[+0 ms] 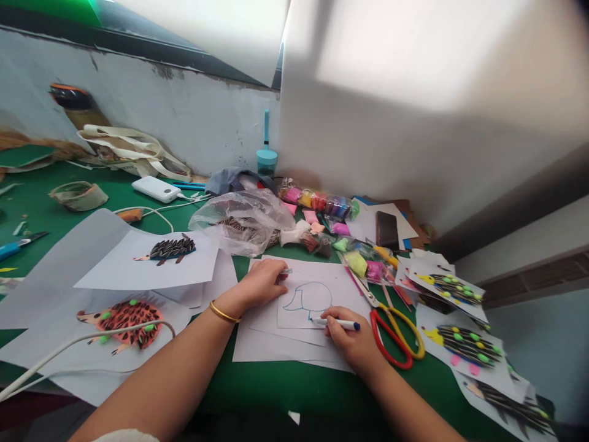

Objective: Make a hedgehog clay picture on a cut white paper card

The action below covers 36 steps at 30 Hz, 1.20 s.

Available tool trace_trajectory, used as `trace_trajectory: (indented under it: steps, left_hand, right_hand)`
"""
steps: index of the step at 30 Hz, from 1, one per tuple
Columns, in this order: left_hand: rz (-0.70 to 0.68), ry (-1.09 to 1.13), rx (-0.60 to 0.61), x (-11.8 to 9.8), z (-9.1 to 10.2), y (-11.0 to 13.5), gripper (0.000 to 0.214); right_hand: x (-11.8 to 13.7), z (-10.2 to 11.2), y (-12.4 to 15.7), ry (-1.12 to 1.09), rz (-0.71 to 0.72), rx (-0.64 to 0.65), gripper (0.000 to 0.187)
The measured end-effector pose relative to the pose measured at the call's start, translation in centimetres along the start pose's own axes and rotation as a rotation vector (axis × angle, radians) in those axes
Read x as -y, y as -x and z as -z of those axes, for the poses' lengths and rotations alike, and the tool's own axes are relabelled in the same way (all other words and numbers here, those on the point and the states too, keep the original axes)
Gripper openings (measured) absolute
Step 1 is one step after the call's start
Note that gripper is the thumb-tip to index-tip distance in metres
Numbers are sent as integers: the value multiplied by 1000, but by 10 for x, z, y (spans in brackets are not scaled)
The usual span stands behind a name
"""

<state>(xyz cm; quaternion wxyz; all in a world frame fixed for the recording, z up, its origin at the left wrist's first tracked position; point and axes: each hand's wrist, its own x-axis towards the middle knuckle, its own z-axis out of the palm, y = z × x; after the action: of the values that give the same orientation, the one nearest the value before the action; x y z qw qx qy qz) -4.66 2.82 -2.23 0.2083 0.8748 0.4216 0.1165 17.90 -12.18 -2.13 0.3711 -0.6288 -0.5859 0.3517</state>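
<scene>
My right hand [352,341] is closed around a white pen with a blue cap [335,321], its tip on a white sheet [306,293] that bears a blue outline drawing [307,299]. My left hand [262,283], with a gold bangle on the wrist, rests on the sheet's left edge, fingers curled round a small pale object [286,271] that I cannot name. The sheet lies on other white papers on the green table [271,383].
Red and yellow scissors [391,328] lie just right of my right hand. Hedgehog pictures [171,248] lie left and right [464,344]. Behind the sheet are a plastic bag [243,218], bags of coloured clay [317,201], a phone [387,229], a power bank [156,189] and a white cable [69,350].
</scene>
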Motion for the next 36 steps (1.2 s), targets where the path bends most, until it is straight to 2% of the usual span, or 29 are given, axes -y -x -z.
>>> trace_trajectory:
  steps: [6,36]
  left_hand:
    - [-10,4,-11,1,-2,0,26]
    - [-4,-10,-6,-1,1,0,25]
  right_hand:
    - [-2,2,0,29,28,25,24]
    - [-7,2,1,21,77,-5,23]
